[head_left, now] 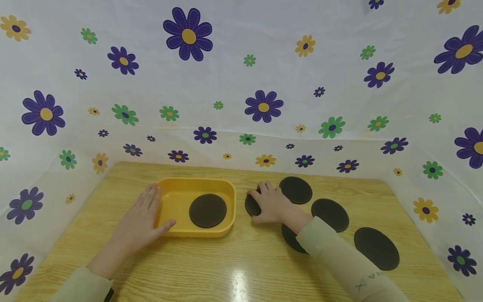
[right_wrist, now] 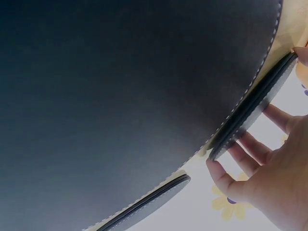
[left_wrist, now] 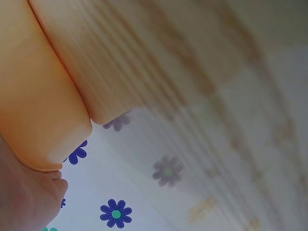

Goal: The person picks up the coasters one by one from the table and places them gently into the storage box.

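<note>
Where a tray (head_left: 178, 205) sits, inside — dark disc (head_left: 208, 211)

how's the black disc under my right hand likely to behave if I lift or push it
The black disc is probably stiff, since its edge-on profile looks straight in the right wrist view. It's likely light, being so thin. Pushed, it should slide rather than roll or tip, as it appears to lie flat on the table.

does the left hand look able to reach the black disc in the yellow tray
Probably yes: the left hand touches the left side of the tray, whose open top leaves the disc uncovered.
</note>
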`<state>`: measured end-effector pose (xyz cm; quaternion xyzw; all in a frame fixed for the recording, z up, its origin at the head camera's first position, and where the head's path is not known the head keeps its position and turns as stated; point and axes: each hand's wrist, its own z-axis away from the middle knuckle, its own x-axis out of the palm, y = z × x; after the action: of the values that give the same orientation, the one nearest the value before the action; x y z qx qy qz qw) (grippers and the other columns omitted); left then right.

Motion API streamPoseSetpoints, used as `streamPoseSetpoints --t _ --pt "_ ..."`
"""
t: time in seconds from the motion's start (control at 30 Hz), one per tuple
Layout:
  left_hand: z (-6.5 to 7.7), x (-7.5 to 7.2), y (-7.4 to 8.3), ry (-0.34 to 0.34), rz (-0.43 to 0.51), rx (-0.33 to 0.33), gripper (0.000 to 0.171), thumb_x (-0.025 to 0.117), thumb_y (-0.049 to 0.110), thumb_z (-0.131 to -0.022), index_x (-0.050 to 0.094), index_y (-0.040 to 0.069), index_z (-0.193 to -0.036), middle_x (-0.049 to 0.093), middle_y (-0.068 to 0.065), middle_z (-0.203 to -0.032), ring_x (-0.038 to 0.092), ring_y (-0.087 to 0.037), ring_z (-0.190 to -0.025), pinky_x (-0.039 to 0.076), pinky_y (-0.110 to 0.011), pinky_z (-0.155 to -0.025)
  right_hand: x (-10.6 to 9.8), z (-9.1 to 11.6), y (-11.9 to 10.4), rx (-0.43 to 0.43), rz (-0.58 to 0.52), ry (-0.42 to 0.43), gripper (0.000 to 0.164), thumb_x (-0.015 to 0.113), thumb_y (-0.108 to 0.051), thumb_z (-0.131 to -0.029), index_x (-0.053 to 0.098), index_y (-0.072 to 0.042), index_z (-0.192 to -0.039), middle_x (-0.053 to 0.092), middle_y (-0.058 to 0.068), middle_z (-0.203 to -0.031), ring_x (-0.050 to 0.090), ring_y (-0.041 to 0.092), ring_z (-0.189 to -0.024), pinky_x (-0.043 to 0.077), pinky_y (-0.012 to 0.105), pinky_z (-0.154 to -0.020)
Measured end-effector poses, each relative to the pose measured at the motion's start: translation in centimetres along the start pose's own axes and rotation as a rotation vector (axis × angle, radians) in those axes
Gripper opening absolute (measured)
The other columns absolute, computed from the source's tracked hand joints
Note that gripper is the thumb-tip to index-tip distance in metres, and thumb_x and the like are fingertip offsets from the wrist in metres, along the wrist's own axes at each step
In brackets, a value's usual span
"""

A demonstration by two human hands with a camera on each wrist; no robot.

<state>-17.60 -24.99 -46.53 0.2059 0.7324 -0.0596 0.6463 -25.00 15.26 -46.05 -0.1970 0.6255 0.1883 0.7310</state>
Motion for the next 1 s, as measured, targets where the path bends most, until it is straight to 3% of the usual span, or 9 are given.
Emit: streamPoseSetpoints --t 0.3,0.63,1.0 --pt "-0.2 0.2 -0.1 0.001 -0.006 -0.005 0.107 0.058 0.065 -0.100 0.024 -0.016 -0.161 0.019 -0.034 -0.172 0.020 -0.052 -0.161 0.023 -0.060 -0.133 -0.4 -0.1 0.0 0.022 0.024 0.003 0.086 0.071 -0.058 -0.081 0.049 -0.017 -0.154 0.046 0.024 -0.148 0.045 0.041 -0.138 0.048 0.068 -0.103" --pt "-0.1 0.0 0.0 -0.004 -0.014 -0.006 0.108 0.058 0.066 -0.100 0.024 -0.017 -0.161 0.020 -0.035 -0.172 0.021 -0.052 -0.161 0.024 -0.059 -0.133 -2.9 -0.1 -0.1 0.008 0.027 0.089 0.084 0.064 -0.056 -0.083 0.049 -0.015 -0.155 0.046 0.023 -0.147 0.046 0.042 -0.136 0.049 0.068 -0.103" --pt "-0.1 -0.1 0.0 -0.011 -0.001 -0.013 0.108 0.058 0.065 -0.100 0.022 -0.016 -0.162 0.019 -0.034 -0.172 0.020 -0.052 -0.161 0.024 -0.059 -0.133 -4.9 -0.1 -1.6 -0.040 0.037 0.183 0.081 0.062 -0.055 -0.082 0.051 -0.018 -0.153 0.048 0.020 -0.145 0.047 0.037 -0.132 0.050 0.057 -0.094"
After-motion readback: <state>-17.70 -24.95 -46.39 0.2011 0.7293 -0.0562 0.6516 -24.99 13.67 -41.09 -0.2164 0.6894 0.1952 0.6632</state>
